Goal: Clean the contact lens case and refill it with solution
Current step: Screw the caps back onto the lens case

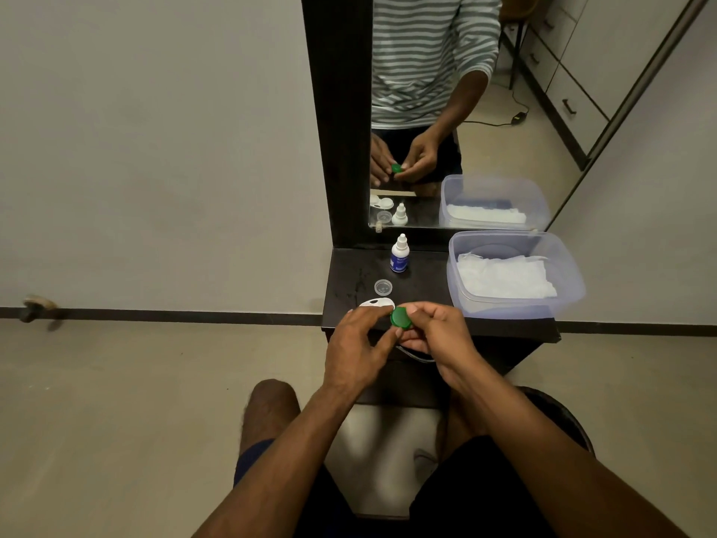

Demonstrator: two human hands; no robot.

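Head view: both hands pinch round green plastic cap point(400, 317) above dark shelf's point(426, 289) front edge, left hand point(359, 345) on its rim, right hand point(434, 332) supporting. White lens case body point(375, 303) probably lies just behind. I'd twist slowly, cap level.

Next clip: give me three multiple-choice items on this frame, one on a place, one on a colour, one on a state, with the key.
1. Where does the solution bottle stand?
A. inside the plastic tub
B. on the dark shelf, left of the plastic tub
C. on the floor

2. What colour is the cap between the hands?
A. green
B. red
C. white

3. What is the right hand doing?
A. lying flat on the shelf
B. pinching the cap
C. gripping the bottle

Key: B, it stands on the shelf beside the tub; A, plainly green; B, fingertips close on its rim.
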